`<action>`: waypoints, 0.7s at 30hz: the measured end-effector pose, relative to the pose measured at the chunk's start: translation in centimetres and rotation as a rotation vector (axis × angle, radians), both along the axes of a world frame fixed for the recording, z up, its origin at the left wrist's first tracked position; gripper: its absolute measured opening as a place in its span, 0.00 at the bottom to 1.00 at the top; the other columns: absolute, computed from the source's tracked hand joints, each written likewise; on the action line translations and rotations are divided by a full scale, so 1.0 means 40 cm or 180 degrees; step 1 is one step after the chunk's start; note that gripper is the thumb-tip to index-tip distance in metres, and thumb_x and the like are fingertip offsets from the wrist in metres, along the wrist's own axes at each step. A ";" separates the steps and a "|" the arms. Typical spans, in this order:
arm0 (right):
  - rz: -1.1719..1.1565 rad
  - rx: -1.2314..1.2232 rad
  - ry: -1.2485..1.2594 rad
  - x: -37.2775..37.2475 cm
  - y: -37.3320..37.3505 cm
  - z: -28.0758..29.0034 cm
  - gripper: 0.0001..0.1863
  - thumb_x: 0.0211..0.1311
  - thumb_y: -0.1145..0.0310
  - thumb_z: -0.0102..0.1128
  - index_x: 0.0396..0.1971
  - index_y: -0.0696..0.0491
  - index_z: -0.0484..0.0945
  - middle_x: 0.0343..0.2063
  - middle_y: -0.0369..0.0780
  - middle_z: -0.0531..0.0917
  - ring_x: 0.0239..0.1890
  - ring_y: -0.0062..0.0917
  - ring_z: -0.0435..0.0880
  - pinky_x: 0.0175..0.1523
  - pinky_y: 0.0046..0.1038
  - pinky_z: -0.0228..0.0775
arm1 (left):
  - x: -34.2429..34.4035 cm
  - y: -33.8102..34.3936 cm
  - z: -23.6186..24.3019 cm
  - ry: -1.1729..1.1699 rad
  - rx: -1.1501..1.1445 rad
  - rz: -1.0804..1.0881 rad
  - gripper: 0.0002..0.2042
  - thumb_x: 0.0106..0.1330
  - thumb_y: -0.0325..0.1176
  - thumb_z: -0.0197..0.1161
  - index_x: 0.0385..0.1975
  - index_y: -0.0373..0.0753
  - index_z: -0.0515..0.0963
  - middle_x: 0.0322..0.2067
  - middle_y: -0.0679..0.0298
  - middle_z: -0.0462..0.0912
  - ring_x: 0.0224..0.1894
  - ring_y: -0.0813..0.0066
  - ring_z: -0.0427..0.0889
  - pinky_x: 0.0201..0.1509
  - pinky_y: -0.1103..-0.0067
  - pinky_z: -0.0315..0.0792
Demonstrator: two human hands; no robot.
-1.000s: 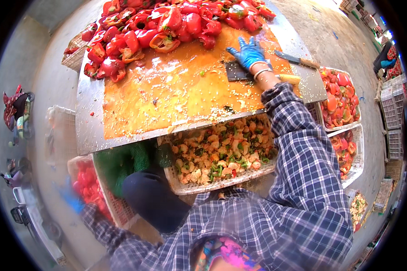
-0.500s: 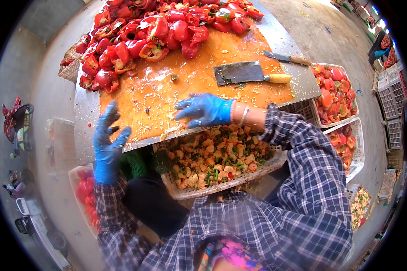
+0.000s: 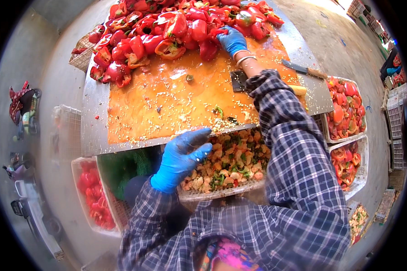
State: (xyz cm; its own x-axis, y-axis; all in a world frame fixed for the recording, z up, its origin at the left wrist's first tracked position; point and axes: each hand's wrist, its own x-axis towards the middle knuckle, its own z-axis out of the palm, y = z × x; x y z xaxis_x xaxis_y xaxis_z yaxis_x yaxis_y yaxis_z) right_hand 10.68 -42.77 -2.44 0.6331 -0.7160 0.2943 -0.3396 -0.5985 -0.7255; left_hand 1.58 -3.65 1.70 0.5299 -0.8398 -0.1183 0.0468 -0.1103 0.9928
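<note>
At the far side of the orange cutting board [image 3: 149,99], red bell pepper halves [image 3: 176,27] lie in a heap. My right hand [image 3: 233,40], in a blue glove, reaches to the near edge of that heap, its fingers curled onto a red bell pepper piece [image 3: 216,33]. Beneath my right forearm lies a cleaver [image 3: 238,81], mostly hidden. My left hand [image 3: 178,158], also gloved in blue, hovers by the board's near edge with thumb and fingers apart and nothing in them. Below it is a crate [image 3: 221,194] of pepper cores and green stems.
A wooden-handled knife [image 3: 296,67] rests on the metal table [image 3: 316,92] at right. Crates of red peppers stand on the right [image 3: 364,169] and on the left [image 3: 117,214]. Pale seeds are scattered over the board. Stacked crates [image 3: 395,113] line the far right.
My right hand has moved forward and right to the pepper heap. My left hand has moved right and nearer, off the board's left side. The view has shifted slightly.
</note>
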 end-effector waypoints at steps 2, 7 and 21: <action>0.0324 0.0936 -0.0726 -0.041 0.029 0.000 0.13 0.56 0.68 0.60 0.42 0.50 0.83 0.33 0.38 0.85 0.34 0.27 0.83 0.41 0.30 0.76 | 0.004 0.001 0.011 0.0655 -0.0033 0.0274 0.19 0.64 0.26 0.65 0.55 0.37 0.76 0.43 0.64 0.82 0.44 0.77 0.80 0.49 0.82 0.76; 0.1274 0.1860 -0.0884 -0.245 0.216 -0.036 0.11 0.57 0.72 0.60 0.40 0.52 0.84 0.36 0.37 0.86 0.38 0.24 0.83 0.47 0.25 0.74 | 0.022 -0.045 0.009 0.1310 -0.0206 0.0785 0.30 0.64 0.43 0.63 0.65 0.40 0.65 0.51 0.56 0.76 0.48 0.66 0.78 0.53 0.69 0.72; 0.0998 0.2611 -0.1585 -0.418 0.461 0.076 0.22 0.55 0.86 0.42 0.44 0.55 0.82 0.40 0.41 0.85 0.39 0.25 0.84 0.47 0.26 0.79 | 0.143 -0.130 -0.159 0.2051 -0.1599 0.0949 0.35 0.65 0.42 0.61 0.70 0.45 0.53 0.57 0.58 0.73 0.48 0.63 0.79 0.50 0.67 0.73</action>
State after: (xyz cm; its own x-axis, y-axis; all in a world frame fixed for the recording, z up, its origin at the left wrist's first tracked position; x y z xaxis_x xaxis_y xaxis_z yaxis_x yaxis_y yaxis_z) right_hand -6.03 -24.31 0.62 0.7668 -0.6382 0.0678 0.2013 0.1388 -0.9697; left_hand 7.30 -8.85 -4.66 0.6933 -0.7100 -0.1236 0.5738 0.4400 0.6908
